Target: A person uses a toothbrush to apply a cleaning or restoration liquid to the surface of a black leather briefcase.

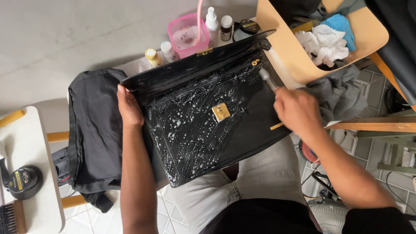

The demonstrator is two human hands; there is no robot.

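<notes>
The fingers of the right hand are clenched around a small brush, whose pale head is pressed against the upper right of a black leather bag; the handle is mostly hidden, so its exact shape cannot be told. The left hand is wrapped over the bag's left edge, fingers curled behind it. The bag is laid across the lap, flap opened back, and is flecked with white foam around a gold clasp. Just beyond the flap, small bottles and a pink tub are ranged. A black cloth bag is spread to the left.
</notes>
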